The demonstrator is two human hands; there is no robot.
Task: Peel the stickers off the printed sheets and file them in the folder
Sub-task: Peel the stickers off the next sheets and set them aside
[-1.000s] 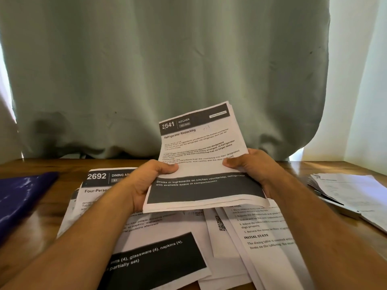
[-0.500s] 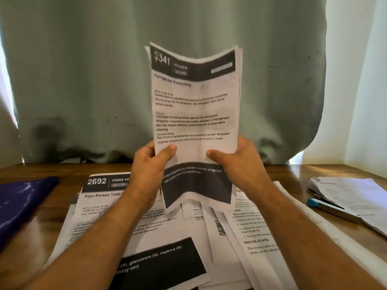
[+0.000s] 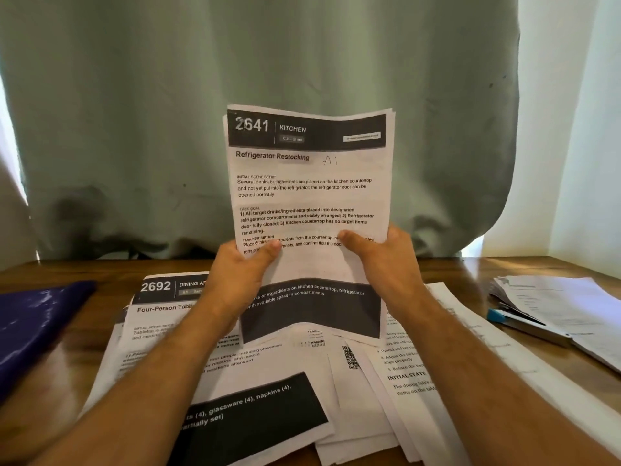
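1. A printed sheet (image 3: 311, 196) is held upright above the scattered papers (image 3: 268, 381), pinched at its lower edges by the left hand (image 3: 240, 277) and right hand (image 3: 386, 264).
2. Inspection appears under way; no sticker can be made out.
3. Next, a sticker edge must be found, then the blue folder (image 3: 37, 324), lying at far left, reached.

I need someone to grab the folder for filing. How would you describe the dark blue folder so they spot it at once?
Start at the wooden table before the green curtain. Left of the scattered printed sheets, at the table's left edge, lies the folder: glossy dark blue, the only non-paper item there.
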